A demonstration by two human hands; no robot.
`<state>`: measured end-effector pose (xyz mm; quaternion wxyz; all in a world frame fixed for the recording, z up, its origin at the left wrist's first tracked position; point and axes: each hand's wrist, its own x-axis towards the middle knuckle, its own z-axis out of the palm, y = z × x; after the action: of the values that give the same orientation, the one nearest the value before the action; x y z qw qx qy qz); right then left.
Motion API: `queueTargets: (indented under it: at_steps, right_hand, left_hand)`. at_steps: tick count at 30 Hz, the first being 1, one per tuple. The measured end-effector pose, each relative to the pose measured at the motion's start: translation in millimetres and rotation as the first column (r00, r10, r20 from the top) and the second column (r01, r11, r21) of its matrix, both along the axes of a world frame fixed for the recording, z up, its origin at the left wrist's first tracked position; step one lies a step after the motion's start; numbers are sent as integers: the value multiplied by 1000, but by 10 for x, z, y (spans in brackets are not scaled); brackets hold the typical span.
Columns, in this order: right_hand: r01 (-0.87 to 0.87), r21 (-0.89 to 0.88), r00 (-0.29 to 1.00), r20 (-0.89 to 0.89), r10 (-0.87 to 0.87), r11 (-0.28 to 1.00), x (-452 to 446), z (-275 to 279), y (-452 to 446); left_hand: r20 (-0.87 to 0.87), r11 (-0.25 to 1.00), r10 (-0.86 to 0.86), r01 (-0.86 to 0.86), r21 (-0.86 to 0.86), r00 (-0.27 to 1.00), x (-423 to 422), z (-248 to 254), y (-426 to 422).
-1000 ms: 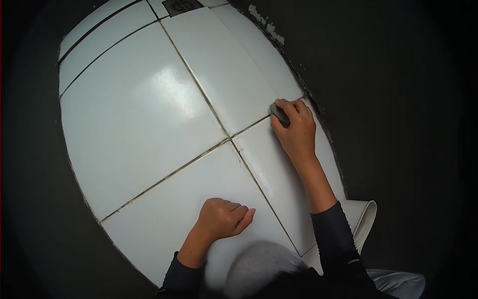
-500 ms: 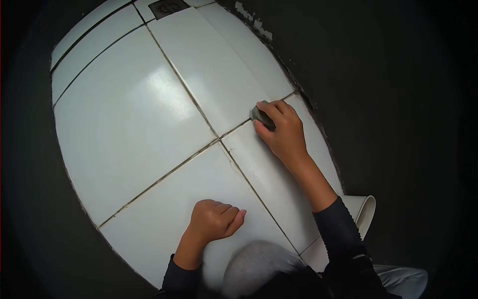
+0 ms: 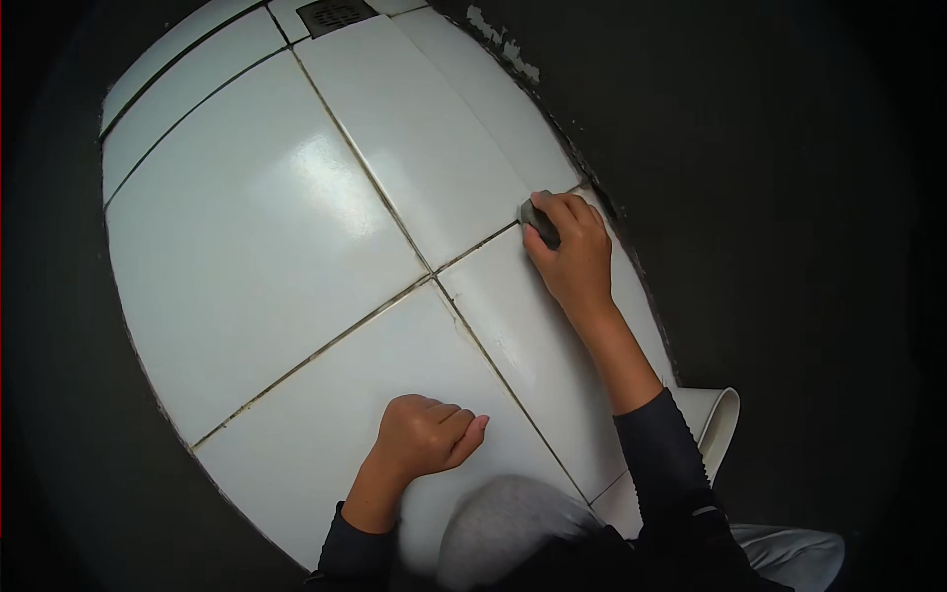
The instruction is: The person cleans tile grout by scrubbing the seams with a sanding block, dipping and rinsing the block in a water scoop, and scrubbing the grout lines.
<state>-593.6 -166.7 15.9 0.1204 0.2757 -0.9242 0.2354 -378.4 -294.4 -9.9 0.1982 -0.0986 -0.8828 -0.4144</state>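
Note:
My right hand (image 3: 575, 252) grips a small dark grey scrubbing pad (image 3: 534, 219) between thumb and fingers. The pad presses on the dark grout line (image 3: 480, 246) between two white floor tiles (image 3: 414, 128), near the right edge of the tiled floor. My left hand (image 3: 426, 434) is closed in a loose fist over a tile at the lower middle, with nothing visible in it. The palm side of my right hand hides part of the pad.
A square drain grate (image 3: 335, 16) sits at the top. Dark grey walls (image 3: 779, 197) border the tiles. A white curved object (image 3: 715, 424) stands at the right beside my forearm. My grey-clad knee (image 3: 513, 528) is at the bottom.
My right hand has slid the pad a little up and to the right along the grout line. My left hand has stayed in place.

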Motion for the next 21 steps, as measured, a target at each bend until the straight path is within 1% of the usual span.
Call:
queueTargets:
  at_steps: [1, 3, 6, 10, 13, 14, 15, 17, 20, 21]
  right_hand:
    - [-66, -6, 996, 57, 67, 998, 90, 18, -26]
    - [-89, -58, 992, 87, 94, 994, 47, -11, 50]
    - [37, -69, 999, 29, -35, 997, -125, -45, 120]
    - [42, -35, 998, -41, -43, 999, -13, -39, 40]
    - [-37, -57, 998, 56, 41, 998, -12, -51, 122]
    - [23, -95, 996, 92, -14, 995, -76, -60, 153]
    - [61, -97, 998, 33, -58, 993, -148, -114, 192]
    - [79, -44, 997, 3, -79, 996, -71, -64, 106]
    - [-45, -41, 999, 16, 46, 998, 84, -53, 40]
    - [-41, -42, 999, 18, 42, 998, 44, -53, 79]
  left_hand:
    - [4, 1000, -13, 13, -5, 1000, -3, -7, 9]
    - [12, 1000, -14, 14, -9, 1000, 4, 6, -6]
    - [32, 1000, -7, 8, -12, 999, 16, 23, -42]
    - [15, 1000, -20, 20, 10, 1000, -12, 15, -7]
    - [33, 1000, -19, 19, -10, 999, -4, 21, -28]
    - [36, 1000, -18, 18, -10, 999, 0, 34, -36]
    - [45, 1000, -15, 16, -15, 999, -2, 55, -44]
    - [50, 1000, -7, 9, -23, 999, -8, 53, -43]
    - [10, 1000, -25, 25, 18, 1000, -15, 6, 0]
    - [15, 1000, -19, 19, 9, 1000, -12, 5, -12]
